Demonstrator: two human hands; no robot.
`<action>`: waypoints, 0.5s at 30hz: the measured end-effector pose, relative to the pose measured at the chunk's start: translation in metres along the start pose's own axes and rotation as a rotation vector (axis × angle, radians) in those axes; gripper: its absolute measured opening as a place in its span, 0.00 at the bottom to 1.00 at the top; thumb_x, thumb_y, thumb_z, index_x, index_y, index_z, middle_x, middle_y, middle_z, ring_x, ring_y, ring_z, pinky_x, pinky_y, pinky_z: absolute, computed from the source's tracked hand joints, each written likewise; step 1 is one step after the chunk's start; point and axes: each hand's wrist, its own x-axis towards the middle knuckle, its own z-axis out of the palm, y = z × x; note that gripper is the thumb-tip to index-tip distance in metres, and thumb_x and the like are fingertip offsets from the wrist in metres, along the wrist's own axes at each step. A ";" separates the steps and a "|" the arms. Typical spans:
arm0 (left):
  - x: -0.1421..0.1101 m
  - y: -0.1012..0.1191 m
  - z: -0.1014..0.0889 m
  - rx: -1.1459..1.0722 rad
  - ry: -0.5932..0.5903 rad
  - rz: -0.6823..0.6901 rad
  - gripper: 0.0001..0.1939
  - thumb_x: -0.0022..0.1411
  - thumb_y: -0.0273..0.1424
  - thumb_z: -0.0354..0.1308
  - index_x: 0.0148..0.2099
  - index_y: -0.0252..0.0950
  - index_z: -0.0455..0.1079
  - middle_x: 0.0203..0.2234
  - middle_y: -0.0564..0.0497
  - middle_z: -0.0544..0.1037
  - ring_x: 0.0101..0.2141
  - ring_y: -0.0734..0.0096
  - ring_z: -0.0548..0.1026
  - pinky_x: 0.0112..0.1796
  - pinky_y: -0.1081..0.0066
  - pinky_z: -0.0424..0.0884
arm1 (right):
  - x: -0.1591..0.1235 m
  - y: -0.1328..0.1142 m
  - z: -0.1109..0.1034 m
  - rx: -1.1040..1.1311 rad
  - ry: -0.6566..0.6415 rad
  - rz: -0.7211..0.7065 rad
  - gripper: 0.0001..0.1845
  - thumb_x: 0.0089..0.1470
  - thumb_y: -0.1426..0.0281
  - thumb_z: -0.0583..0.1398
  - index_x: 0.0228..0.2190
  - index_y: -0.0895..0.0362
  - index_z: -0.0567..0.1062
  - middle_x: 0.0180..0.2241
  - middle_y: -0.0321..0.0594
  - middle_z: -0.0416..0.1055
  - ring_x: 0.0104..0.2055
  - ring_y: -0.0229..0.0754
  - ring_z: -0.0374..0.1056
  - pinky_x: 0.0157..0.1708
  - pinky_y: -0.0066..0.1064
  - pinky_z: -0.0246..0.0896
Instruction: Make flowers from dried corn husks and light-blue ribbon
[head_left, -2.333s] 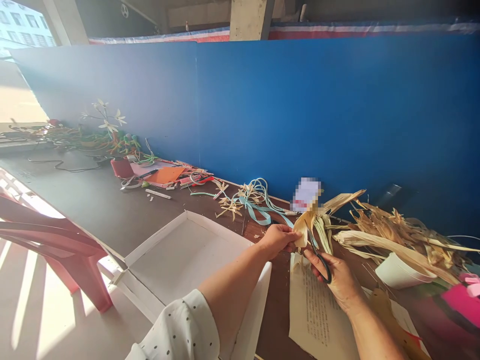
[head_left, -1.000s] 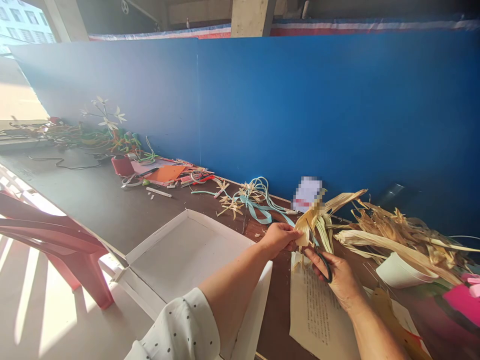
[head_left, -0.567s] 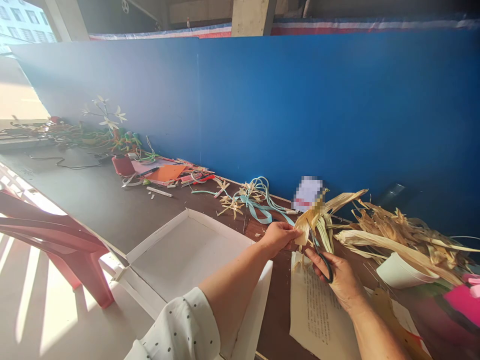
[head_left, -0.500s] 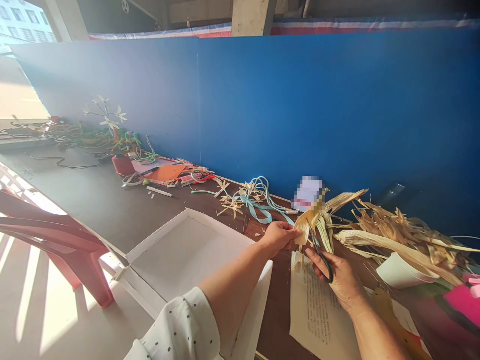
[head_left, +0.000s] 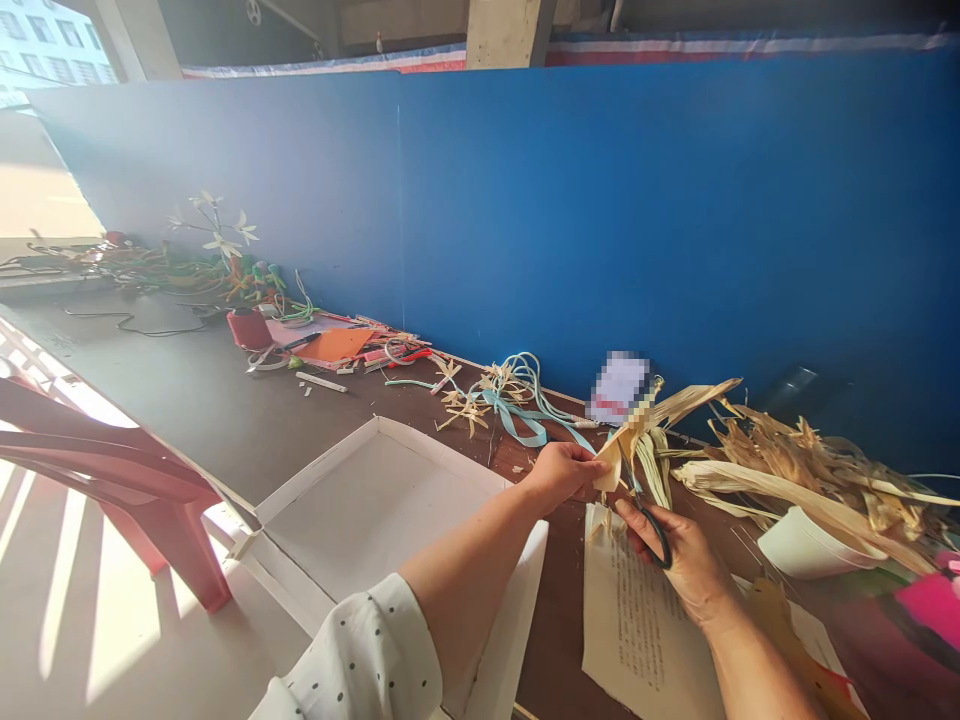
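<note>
My left hand point(head_left: 564, 474) pinches a pale piece of dried corn husk point(head_left: 611, 466) between thumb and fingers. Close by on the right, my right hand point(head_left: 679, 560) is closed around a pair of scissors point(head_left: 663, 540) with black handles. The blades point up beside the husk piece and are partly hidden, so I cannot tell whether they touch it. Below both hands lies a printed sheet of paper point(head_left: 622, 620) with small husk scraps point(head_left: 600, 520) on its top edge. More dried corn husks point(head_left: 795, 455) are heaped to the right.
A white bowl point(head_left: 814, 545) lies tilted by the husks. An open white box point(head_left: 360, 490) is left of my hands. Behind are light-blue ribbon point(head_left: 521, 430), husk flowers point(head_left: 469, 412) and orange paper point(head_left: 337, 345). A blue partition point(head_left: 600, 220) backs the table; a red chair point(head_left: 165, 500) stands left.
My right hand and the scissors have shifted very slightly right and down. The left hand keeps its hold on the husk piece, almost in place.
</note>
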 end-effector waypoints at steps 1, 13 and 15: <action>-0.001 0.001 0.000 0.004 -0.002 -0.007 0.17 0.45 0.39 0.67 0.27 0.31 0.67 0.15 0.57 0.63 0.16 0.85 0.58 0.19 0.78 0.55 | 0.000 0.000 0.000 0.006 0.004 0.011 0.13 0.41 0.58 0.66 0.23 0.55 0.74 0.17 0.32 0.63 0.21 0.37 0.56 0.21 0.29 0.50; -0.003 0.003 -0.003 0.072 0.035 -0.003 0.19 0.43 0.43 0.66 0.29 0.31 0.70 0.17 0.56 0.64 0.17 0.85 0.56 0.19 0.78 0.49 | 0.000 0.000 -0.001 -0.034 0.025 0.005 0.14 0.43 0.59 0.65 0.31 0.54 0.78 0.17 0.34 0.63 0.20 0.39 0.58 0.20 0.30 0.54; -0.004 0.004 -0.003 0.064 0.050 0.014 0.20 0.43 0.44 0.66 0.29 0.31 0.70 0.17 0.56 0.64 0.17 0.85 0.56 0.19 0.78 0.49 | 0.000 0.000 -0.001 -0.052 0.017 -0.004 0.14 0.43 0.58 0.65 0.30 0.54 0.79 0.16 0.34 0.63 0.20 0.39 0.58 0.20 0.30 0.54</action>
